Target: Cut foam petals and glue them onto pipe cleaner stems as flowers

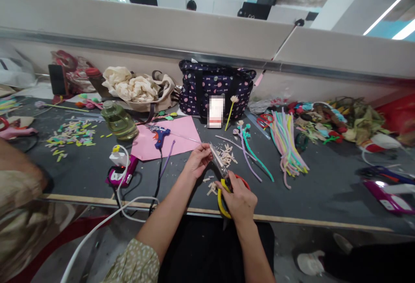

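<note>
My right hand [239,200] grips scissors [223,175] with yellow and red handles, their blades pointing up and left. My left hand [198,160] is closed in a pinch right at the blade tips, holding something small that I cannot make out. Pale cut scraps [227,155] lie on the dark table just beyond the blades, with more below them near my right hand. A blue glue gun [160,136] rests on a pink sheet [175,141] to the left of my left hand.
Pastel pipe cleaners [288,144] lie to the right, with a few bent ones [249,149] nearer. A dotted dark bag [214,88] and a beige bag [142,90] stand at the back. A power strip [122,166], cables and a green bottle [119,121] sit on the left. Another person's arm [19,188] is at far left.
</note>
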### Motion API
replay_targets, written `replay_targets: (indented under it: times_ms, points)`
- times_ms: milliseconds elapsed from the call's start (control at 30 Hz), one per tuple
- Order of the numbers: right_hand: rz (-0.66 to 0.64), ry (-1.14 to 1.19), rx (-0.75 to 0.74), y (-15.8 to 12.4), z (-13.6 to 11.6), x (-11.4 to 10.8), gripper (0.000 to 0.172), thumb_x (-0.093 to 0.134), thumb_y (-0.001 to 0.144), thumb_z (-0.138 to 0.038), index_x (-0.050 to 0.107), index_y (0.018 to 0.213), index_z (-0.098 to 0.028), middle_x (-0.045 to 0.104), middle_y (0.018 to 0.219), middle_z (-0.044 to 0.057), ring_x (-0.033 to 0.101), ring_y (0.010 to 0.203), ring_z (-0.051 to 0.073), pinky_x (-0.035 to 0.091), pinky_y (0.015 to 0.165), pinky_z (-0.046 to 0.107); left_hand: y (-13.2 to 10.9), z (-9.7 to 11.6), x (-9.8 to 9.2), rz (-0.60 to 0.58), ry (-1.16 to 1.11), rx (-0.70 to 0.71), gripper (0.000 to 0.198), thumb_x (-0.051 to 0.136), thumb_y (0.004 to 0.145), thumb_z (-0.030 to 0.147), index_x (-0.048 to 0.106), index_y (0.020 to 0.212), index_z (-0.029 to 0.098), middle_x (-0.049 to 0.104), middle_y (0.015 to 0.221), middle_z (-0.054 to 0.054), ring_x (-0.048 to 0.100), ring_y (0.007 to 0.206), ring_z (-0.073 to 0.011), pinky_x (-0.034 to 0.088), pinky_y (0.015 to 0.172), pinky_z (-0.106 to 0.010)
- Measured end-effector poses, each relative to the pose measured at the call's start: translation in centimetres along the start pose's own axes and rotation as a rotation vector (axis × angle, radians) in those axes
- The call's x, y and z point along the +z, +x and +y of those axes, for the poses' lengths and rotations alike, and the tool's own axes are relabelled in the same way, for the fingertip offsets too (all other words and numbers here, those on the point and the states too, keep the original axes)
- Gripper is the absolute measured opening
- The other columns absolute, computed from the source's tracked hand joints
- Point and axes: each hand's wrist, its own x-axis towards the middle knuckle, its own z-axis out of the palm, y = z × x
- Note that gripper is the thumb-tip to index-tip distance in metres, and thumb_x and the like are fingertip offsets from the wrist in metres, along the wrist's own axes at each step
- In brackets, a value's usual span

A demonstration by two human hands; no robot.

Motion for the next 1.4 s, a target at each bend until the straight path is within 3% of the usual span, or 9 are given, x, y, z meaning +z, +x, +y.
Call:
replay_targets:
  times_ms: [267,400,533,833,1100,1400]
  points:
    - [-0.053,0.128,0.027,0.6,0.3,-0.1,0.051,0.042,0.086,-0.06,0.061,0.113,-0.02,0.068,0.079,0.004,0.06,0.064,0.013,0.032,0.056,0.023,0.1,0.1,-0.2,0.008,-0.009,-0.006,0.028,0.078,0.06,0.014,0.06,0.081,0.014,0.06,0.069,0.002,0.057,0.059,-0.0058,0.047,0.06,-0.017]
    - [-0.123,0.228,0.125,1.3,0.3,-0.9,0.049,0.047,0.083,-0.059,0.058,0.111,-0.02,0.064,0.076,0.001,0.059,0.066,0.013,0.034,0.056,0.022,0.0,0.2,-0.1,0.01,-0.037,-0.015,0.03,0.078,0.061,0.013,0.061,0.086,0.014,0.061,0.071,0.001,0.058,0.059,-0.0062,0.047,0.059,-0.017]
    - [-0.165,0.203,0.106,1.5,0.2,-1.7,0.041,0.048,0.084,-0.052,0.056,0.109,-0.021,0.062,0.081,0.001,0.059,0.072,0.014,0.035,0.058,0.023,0.0,0.3,0.1,-0.002,-0.048,-0.02,0.033,0.079,0.06,0.013,0.062,0.089,0.014,0.061,0.072,0.001,0.057,0.059,-0.006,0.048,0.059,-0.017]
    - [-0.135,0.138,0.08,0.5,-0.2,-0.7,0.044,0.042,0.087,-0.055,0.058,0.11,-0.021,0.063,0.078,0.002,0.058,0.067,0.013,0.032,0.057,0.023,-0.2,0.3,0.1,-0.051,-0.041,0.014,0.028,0.078,0.062,0.016,0.063,0.086,0.015,0.061,0.072,0.001,0.055,0.06,-0.0058,0.046,0.058,-0.017]
    - [-0.12,0.08,0.067,0.4,0.0,-0.5,0.053,0.041,0.085,-0.062,0.057,0.113,-0.02,0.065,0.085,0.004,0.06,0.073,0.015,0.033,0.059,0.024,-0.5,0.6,0.6,-0.026,0.001,0.022,0.027,0.078,0.061,0.018,0.063,0.083,0.014,0.06,0.07,0.001,0.056,0.06,-0.0066,0.047,0.059,-0.018]
    - [-0.09,0.044,0.056,0.2,0.1,-0.5,0.05,0.044,0.085,-0.059,0.057,0.115,-0.02,0.065,0.085,0.003,0.06,0.074,0.015,0.032,0.059,0.024,-0.4,0.6,0.5,-0.009,0.035,0.041,0.025,0.077,0.063,0.017,0.064,0.083,0.014,0.059,0.069,0.002,0.054,0.056,-0.0057,0.047,0.058,-0.019]
